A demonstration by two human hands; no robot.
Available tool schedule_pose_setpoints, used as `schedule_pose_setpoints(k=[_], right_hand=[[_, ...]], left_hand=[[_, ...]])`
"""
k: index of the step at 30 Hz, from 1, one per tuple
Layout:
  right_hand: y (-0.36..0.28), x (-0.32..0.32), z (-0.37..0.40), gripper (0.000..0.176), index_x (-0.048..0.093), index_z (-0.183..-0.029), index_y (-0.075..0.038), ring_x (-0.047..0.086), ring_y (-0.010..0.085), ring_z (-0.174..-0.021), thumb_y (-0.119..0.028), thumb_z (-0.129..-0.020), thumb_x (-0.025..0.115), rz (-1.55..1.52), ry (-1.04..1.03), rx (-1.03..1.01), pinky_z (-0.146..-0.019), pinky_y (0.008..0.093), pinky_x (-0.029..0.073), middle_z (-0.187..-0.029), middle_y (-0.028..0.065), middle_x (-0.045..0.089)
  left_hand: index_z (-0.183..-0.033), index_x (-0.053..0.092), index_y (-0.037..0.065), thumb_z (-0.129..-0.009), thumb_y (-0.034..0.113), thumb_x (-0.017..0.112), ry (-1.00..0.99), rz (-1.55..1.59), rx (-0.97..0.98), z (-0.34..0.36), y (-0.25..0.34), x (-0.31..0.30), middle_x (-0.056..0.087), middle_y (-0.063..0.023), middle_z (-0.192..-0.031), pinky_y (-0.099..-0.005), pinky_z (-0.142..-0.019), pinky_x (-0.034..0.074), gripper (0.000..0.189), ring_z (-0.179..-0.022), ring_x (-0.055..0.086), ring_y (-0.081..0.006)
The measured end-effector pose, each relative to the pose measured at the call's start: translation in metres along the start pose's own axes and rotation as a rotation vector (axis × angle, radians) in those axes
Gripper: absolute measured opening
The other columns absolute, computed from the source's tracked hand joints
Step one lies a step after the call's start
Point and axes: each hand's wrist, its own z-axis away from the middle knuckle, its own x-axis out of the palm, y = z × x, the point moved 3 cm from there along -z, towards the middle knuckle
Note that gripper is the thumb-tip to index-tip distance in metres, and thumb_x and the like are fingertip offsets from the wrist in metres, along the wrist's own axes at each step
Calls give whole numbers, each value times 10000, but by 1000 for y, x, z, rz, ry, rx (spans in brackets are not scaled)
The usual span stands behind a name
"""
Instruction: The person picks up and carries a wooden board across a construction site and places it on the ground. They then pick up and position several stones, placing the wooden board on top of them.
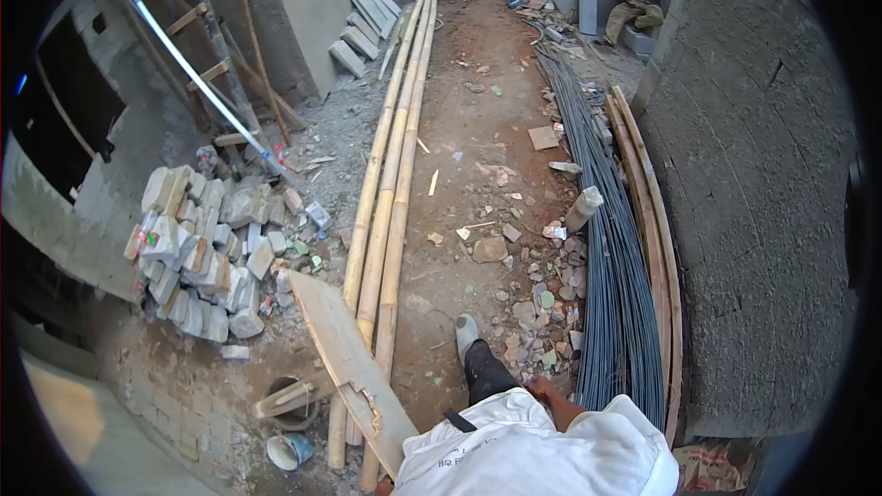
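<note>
L hand is only glimpsed at the bottom edge, right at the near end of the plank; whether it is closed round the wood can't be told. R hand is seen low by the thigh w/ nothing visibly in it; fingers are too small to read, so clenched or slack can't be told. The plank is angled fwd and left, w/ a metal bracket on its face and its far end beside the bamboo poles. Judged as a carry along the dirt path: the far end is best kept raised, clear of the poles and the block pile. Steps are best placed on bare earth, as w/ the leading shoe, not on the loose stones or the rebar bundle at right.
</note>
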Motion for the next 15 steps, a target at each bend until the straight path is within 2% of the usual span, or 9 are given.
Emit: schedule_pose_setpoints(k=[1,3,5,7,9,10,12,13,15], right_hand=[[-32,-12,-26,327,651,-763,10,584,230,-607,-314,-747,615,34,-31,2,-581,351,468,-665,115,627],[-81,-24,-88,321,648,-754,-14,590,238,-609,-331,-752,600,258,80,-251,-583,355,471,-653,121,624],[-154,-47,-126,357,634,-738,-16,594,244,-611,-369,-755,587,96,-29,-198,-586,363,470,-644,141,614],[-244,-77,-152,370,623,-791,-17,606,277,-682,-382,-766,570,170,126,-447,-638,381,462,-680,158,615],[-325,-103,-160,354,600,-824,1,594,253,-674,-347,-761,589,42,176,-573,-645,388,454,-687,164,606],[-360,-109,-172,375,584,-845,1,579,209,-653,-369,-784,584,18,149,-595,-612,351,462,-700,130,597],[-428,-111,-181,405,569,-899,-22,555,167,-622,-418,-815,559,-304,25,-505,-575,298,461,-715,72,565],[-454,-107,-187,405,569,-899,-22,555,167,-622,-418,-815,559,-290,23,-512,-575,298,461,-715,72,565],[-502,-94,-199,478,552,-936,-40,534,135,-626,-504,-834,501,-499,-194,-426,-569,265,458,-751,35,531]], left_hand=[[-928,658,92,-619,348,678,22,23,41,-18,21,-2,644,-165,-835,-349,-663,485,402,-775,631,-296],[-928,656,89,-624,339,677,48,58,95,-46,70,-16,643,-164,-823,-345,-652,483,394,-759,631,-295],[-929,653,86,-629,330,677,36,55,114,-71,99,-27,643,-163,-811,-340,-640,481,387,-744,631,-295],[-929,651,83,-633,321,676,24,77,145,-97,131,-35,642,-163,-799,-336,-628,478,380,-729,631,-294],[-930,649,80,-638,312,675,19,99,156,-116,157,-45,642,-162,-787,-332,-617,476,373,-714,631,-293],[-930,648,79,-641,307,674,17,100,167,-125,167,-46,641,-162,-781,-330,-611,475,369,-706,631,-292],[-930,646,76,-645,298,674,29,131,178,-142,188,-51,641,-161,-769,-326,-599,473,362,-691,630,-291],[-931,645,75,-648,294,673,39,149,186,-152,201,-53,641,-161,-762,-324,-593,471,359,-683,630,-291],[-931,642,72,-652,285,672,71,206,215,-176,227,-58,640,-160,-750,-320,-582,469,352,-668,630,-290]])
